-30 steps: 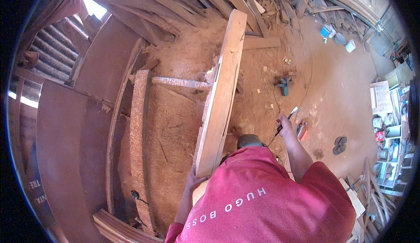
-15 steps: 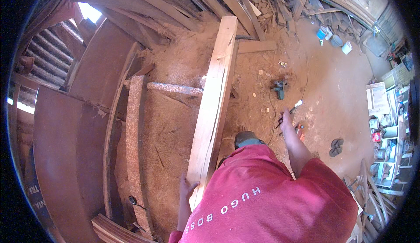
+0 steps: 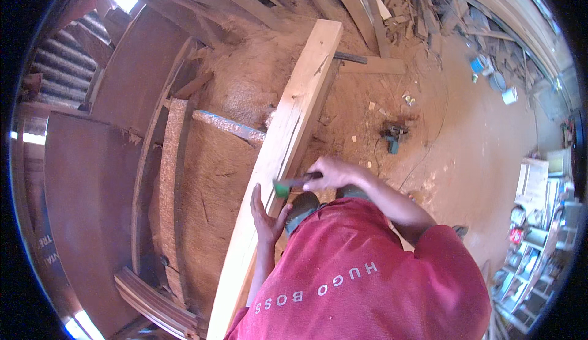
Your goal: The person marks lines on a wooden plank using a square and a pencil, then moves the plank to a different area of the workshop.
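Note:
A long, pale wooden beam (image 3: 304,83) runs slantwise from the upper middle to the lower left, with dark cracks along its face. My left hand (image 3: 267,222) rests against the beam, its fingers stretched out over the wood and the thumb apart. Closed round the dark handle of a hand tool with a green end (image 3: 282,188) is my right hand (image 3: 331,173). The tool's green end is at the beam's right edge, just beyond my left fingertips. Motion blur hides the tool's exact kind, and I cannot tell whether it touches the wood.
A sawdust-covered timber (image 3: 173,199) and a crosspiece (image 3: 229,125) lie left of the beam. A green power tool (image 3: 392,142) with a cord sits on the floor. Buckets (image 3: 509,95) stand far right, and scrap wood (image 3: 422,18) is heaped at the back.
My right hand has swung left from over the floor to the beam, bringing the tool with it. My left hand has moved farther up along the beam. The view has shifted slightly.

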Action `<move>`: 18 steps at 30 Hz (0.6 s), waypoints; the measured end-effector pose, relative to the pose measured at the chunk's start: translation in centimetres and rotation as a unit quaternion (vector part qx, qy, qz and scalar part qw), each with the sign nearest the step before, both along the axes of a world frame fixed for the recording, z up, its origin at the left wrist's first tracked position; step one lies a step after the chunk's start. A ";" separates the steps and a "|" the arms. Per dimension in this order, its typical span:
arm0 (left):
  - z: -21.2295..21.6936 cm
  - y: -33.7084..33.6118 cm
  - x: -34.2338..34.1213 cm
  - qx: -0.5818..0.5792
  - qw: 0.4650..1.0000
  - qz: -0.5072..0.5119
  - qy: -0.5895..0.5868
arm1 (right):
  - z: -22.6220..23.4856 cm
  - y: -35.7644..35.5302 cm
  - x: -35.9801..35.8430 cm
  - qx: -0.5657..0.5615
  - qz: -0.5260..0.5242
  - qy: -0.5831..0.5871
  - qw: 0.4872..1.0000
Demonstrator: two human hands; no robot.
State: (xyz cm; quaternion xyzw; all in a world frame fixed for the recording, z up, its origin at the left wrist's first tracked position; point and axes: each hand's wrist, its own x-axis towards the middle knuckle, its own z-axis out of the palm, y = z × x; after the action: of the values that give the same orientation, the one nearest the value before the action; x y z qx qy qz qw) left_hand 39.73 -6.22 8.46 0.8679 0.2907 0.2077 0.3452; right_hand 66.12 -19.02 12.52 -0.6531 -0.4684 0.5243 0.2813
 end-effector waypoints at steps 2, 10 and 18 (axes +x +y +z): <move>0.0 -0.2 2.7 -0.104 0.994 -0.015 0.007 | -1.0 0.4 -0.1 -0.003 0.015 0.101 0.995; -0.3 0.6 9.0 -0.392 0.906 0.157 0.017 | -4.7 -1.1 8.5 0.141 -0.069 -0.241 0.958; 0.9 8.3 23.9 -0.001 0.991 -0.037 -0.131 | 2.0 1.5 19.9 0.147 -0.341 -0.202 0.906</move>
State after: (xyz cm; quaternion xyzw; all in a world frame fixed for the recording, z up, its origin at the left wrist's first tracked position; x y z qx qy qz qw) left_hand 63.65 2.12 9.38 0.8429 0.2107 0.3066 0.3888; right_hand 86.02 -17.57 14.54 -0.8163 -0.3355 0.1779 0.4352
